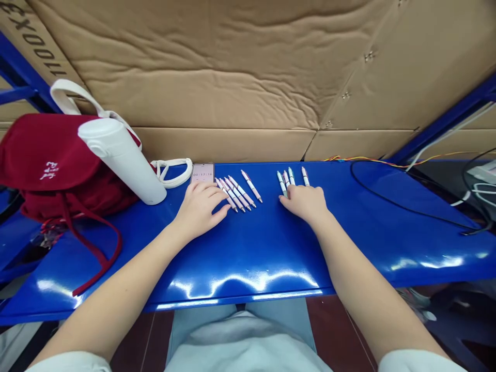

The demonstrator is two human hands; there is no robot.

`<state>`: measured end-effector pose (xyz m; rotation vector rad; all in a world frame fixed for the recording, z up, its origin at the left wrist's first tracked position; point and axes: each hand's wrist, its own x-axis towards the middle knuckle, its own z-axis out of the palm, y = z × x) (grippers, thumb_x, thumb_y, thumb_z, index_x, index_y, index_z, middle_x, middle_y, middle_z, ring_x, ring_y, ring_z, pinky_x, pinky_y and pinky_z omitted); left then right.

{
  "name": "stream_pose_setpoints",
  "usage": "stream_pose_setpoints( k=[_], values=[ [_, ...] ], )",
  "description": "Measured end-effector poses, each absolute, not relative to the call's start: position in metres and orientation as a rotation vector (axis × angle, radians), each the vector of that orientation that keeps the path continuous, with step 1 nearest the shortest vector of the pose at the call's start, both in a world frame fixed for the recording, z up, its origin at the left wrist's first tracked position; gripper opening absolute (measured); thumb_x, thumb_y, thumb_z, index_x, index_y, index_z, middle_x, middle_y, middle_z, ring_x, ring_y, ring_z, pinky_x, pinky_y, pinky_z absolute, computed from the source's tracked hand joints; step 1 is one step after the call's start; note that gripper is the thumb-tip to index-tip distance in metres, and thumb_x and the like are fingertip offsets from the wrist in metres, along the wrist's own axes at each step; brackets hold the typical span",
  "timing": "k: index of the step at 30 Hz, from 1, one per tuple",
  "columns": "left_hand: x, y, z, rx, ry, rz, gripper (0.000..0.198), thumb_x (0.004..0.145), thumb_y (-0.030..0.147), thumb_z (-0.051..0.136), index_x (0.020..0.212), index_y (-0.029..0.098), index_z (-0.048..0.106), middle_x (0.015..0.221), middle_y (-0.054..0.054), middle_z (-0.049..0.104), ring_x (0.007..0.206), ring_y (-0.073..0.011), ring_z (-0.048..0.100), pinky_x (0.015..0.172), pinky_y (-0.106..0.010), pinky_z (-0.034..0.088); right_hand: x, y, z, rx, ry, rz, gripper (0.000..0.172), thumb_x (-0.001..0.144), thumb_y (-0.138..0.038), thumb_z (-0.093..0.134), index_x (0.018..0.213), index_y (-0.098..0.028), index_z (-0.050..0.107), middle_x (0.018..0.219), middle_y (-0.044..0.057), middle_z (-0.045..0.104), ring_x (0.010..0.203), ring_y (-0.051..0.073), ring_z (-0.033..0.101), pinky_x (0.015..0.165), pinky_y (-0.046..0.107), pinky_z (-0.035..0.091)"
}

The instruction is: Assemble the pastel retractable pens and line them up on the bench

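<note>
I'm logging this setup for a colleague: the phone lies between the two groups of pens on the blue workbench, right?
Not quite. The head view shows the phone to the left of both the left group of pens and the right group of pens, not between them. It does lie on the blue workbench.

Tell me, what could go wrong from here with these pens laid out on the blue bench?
The right hand rests against the lower ends of the nearby pens, so a small shift might knock them out of line, and they could well roll on the glossy blue bench top. The white bottle stands tilted against the red bag; if it slipped, it might hit the phone or the left hand.
</note>
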<state>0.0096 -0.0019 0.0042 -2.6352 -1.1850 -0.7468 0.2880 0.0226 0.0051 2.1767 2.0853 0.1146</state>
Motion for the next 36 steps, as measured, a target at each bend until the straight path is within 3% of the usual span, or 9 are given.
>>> stream_pose_setpoints(
  k=[4,8,11,14,17,19,22,30,36],
  values=[
    [0.009,-0.001,0.004,-2.664,-1.176,-0.740,0.022,0.086,0.032,0.048,0.096,0.020,0.064,0.099,-0.005,0.068,0.101,-0.0234,0.056,0.091,-0.042,0.035,0.290,0.023,0.003,2.138,2.092,0.116,0.034,0.085,-0.036,0.039,0.091,-0.014,0.064,0.094,0.017,0.067,0.093,0.033,0.059,0.074,0.041,0.038],
    [0.009,-0.002,0.003,-2.661,-1.120,-0.747,0.024,0.087,0.031,0.048,0.102,0.019,0.062,0.105,-0.007,0.066,0.103,-0.0230,0.055,0.091,-0.041,0.037,0.291,0.023,0.007,2.249,2.235,0.107,0.030,0.087,-0.031,0.039,0.079,-0.013,0.062,0.083,0.014,0.066,0.081,0.027,0.061,0.070,0.035,0.038],
    [0.013,-0.005,0.004,-2.581,-1.076,-0.784,0.032,0.087,0.032,0.049,0.114,0.018,0.058,0.123,-0.010,0.057,0.115,-0.0267,0.048,0.096,-0.043,0.036,0.278,0.016,0.008,2.175,2.653,-0.144,0.030,0.090,-0.035,0.037,0.077,-0.016,0.056,0.076,0.008,0.063,0.070,0.020,0.059,0.063,0.029,0.038],
    [0.017,-0.010,0.006,-2.511,-1.037,-0.765,0.034,0.085,0.033,0.053,0.117,0.021,0.057,0.133,-0.011,0.049,0.127,-0.0322,0.037,0.101,-0.050,0.029,0.255,0.003,0.004,1.815,2.994,-0.517,0.022,0.090,-0.035,0.042,0.082,-0.018,0.053,0.072,0.003,0.061,0.066,0.016,0.056,0.061,0.025,0.038],
    [0.017,-0.009,0.007,-2.552,-0.996,-0.678,0.022,0.089,0.028,0.049,0.106,0.024,0.063,0.116,-0.007,0.062,0.117,-0.0288,0.048,0.101,-0.052,0.029,0.236,-0.009,0.000,1.598,3.069,-0.679,0.018,0.091,-0.031,0.043,0.083,-0.019,0.054,0.079,0.004,0.062,0.071,0.016,0.056,0.066,0.025,0.039],
    [0.016,-0.007,0.006,-2.628,-0.973,-0.612,0.023,0.092,0.026,0.043,0.101,0.022,0.064,0.099,-0.005,0.068,0.098,-0.0227,0.058,0.092,-0.044,0.038,0.232,-0.011,0.000,1.565,3.062,-0.747,0.020,0.092,-0.032,0.041,0.085,-0.019,0.055,0.080,0.004,0.062,0.073,0.016,0.057,0.067,0.026,0.040],
    [0.013,-0.004,0.003,-2.681,-0.993,-0.577,0.028,0.094,0.029,0.040,0.102,0.019,0.064,0.090,-0.006,0.067,0.081,-0.0178,0.061,0.074,-0.032,0.045,0.236,-0.010,0.002,1.530,3.065,-0.817,0.025,0.093,-0.031,0.037,0.086,-0.019,0.057,0.084,0.005,0.063,0.078,0.017,0.058,0.072,0.027,0.041],
    [0.013,-0.009,0.001,-2.697,-1.063,-0.555,0.032,0.093,0.041,0.038,0.101,0.024,0.065,0.086,-0.002,0.064,0.072,-0.0134,0.060,0.054,-0.021,0.039,0.240,-0.008,0.001,1.437,3.126,-0.830,0.028,0.092,-0.026,0.039,0.071,-0.017,0.056,0.071,0.004,0.061,0.070,0.016,0.056,0.070,0.027,0.040],
    [0.013,-0.009,0.004,-2.827,-1.171,-0.562,0.033,0.094,0.040,0.037,0.097,0.022,0.065,0.088,-0.002,0.066,0.078,-0.0134,0.062,0.060,-0.021,0.043,0.238,-0.012,0.002,1.474,3.268,-0.777,0.019,0.088,-0.029,0.048,0.074,-0.018,0.053,0.073,0.003,0.055,0.069,0.015,0.052,0.065,0.026,0.039]
  ],
)
